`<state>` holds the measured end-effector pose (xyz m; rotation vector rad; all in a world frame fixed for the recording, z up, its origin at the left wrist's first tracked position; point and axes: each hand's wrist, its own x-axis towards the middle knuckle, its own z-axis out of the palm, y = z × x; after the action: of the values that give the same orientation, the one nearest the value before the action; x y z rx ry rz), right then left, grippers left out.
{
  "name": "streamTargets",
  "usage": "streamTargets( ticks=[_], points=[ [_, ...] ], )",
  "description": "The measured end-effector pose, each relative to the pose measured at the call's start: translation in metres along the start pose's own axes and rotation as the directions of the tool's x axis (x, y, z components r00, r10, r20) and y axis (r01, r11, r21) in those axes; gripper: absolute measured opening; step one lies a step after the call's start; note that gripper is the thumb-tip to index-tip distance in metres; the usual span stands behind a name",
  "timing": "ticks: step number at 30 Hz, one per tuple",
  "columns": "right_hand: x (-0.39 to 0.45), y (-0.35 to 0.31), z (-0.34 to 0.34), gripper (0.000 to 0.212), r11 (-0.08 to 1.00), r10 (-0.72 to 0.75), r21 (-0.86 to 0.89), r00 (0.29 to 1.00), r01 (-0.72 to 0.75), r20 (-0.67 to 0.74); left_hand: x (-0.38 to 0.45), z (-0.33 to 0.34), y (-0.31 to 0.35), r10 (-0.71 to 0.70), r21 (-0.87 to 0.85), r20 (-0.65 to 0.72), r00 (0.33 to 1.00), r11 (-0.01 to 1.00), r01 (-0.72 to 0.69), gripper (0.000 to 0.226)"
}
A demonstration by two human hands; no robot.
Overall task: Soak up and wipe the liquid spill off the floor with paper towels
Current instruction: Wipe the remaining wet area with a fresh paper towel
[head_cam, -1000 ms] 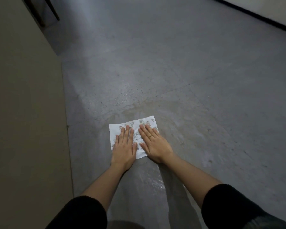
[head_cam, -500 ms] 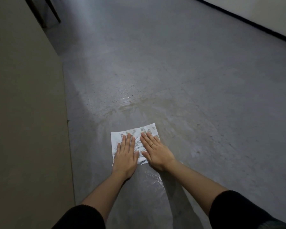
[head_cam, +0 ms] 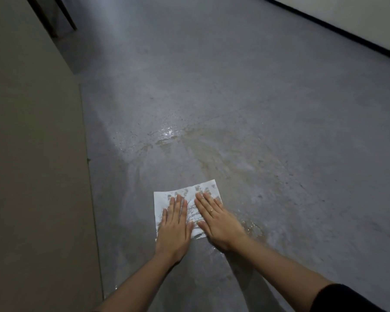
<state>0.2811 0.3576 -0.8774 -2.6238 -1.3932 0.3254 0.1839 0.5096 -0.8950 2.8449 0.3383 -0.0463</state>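
Now my left hand (head_cam: 175,228) and right hand (head_cam: 218,224) press flat, fingers straight, on the white blotched paper towel (head_cam: 185,192). It lies on the grey concrete floor (head_cam: 257,97) (wet streaks (head_cam: 167,137) glisten beyond).

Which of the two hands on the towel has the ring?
The right hand: a small ring shows on one finger. The left hand, flat beside it on the paper towel, is bare.
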Motion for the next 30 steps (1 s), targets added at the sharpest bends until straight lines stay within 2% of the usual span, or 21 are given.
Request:
streamTargets(
  ticks=[11, 19, 26, 30],
  points=[
    [-0.063, -0.007, 0.010, 0.061, 0.999, 0.046, -0.023, 0.999, -0.047, -0.009, -0.044, 0.013, 0.029, 0.024, 0.042, 0.011, 1.000, 0.999, -0.025, 0.062],
    [-0.100, -0.018, 0.014, 0.059, 0.986, 0.165, -0.008, 0.986, -0.165, -0.019, -0.063, 0.013, 0.044, 0.105, 0.041, 0.043, 0.994, 0.993, -0.107, 0.060],
    [-0.138, -0.012, 0.016, 0.060, 0.986, 0.167, -0.031, 0.986, -0.166, 0.018, -0.083, 0.018, 0.069, 0.120, 0.015, 0.068, 0.990, 0.993, -0.121, 0.061],
    [-0.160, -0.006, 0.016, 0.061, 0.980, 0.200, -0.021, 0.980, -0.200, 0.015, -0.086, 0.021, 0.086, 0.174, 0.028, 0.091, 0.980, 0.984, -0.178, 0.062]
  ],
)
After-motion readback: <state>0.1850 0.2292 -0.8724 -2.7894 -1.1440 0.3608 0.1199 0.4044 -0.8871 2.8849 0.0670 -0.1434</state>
